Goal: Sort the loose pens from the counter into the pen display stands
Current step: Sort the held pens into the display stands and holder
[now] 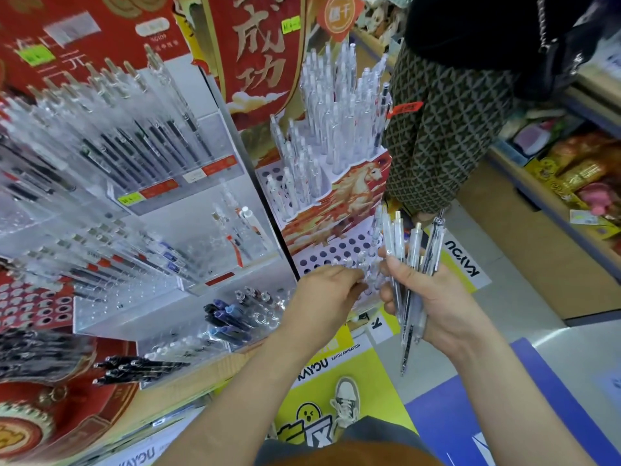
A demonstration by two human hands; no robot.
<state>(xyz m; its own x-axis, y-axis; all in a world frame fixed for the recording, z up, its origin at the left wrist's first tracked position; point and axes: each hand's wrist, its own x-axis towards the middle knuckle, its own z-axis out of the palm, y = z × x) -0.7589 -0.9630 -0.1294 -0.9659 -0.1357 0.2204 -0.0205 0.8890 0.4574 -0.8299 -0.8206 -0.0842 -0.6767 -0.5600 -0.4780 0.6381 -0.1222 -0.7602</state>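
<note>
**Right hand**: clenched around a bundle of clear retractable pens. The clicker ends fan upward and the tips point down past the wrist.

**Left hand**: fingers curled, fingertips among blurred clear pens at the lower tier. I cannot tell whether it pinches one.

**Horse-printed display stand**: white tiers punched with round holes, many on the lower tier unfilled. It is just beside both hands.

**Upright clear pens**: packed into the stand's upper tiers.

**Acrylic rack**: to the left, with rows of dark-refill pens leaning in it.

**Blue-capped pens**: low front tier of that rack.

**Black pens**: lying at the lower left.

**Bystander's patterned trousers**: behind the stand.

**Sneaker**: on yellow flooring below.
</note>
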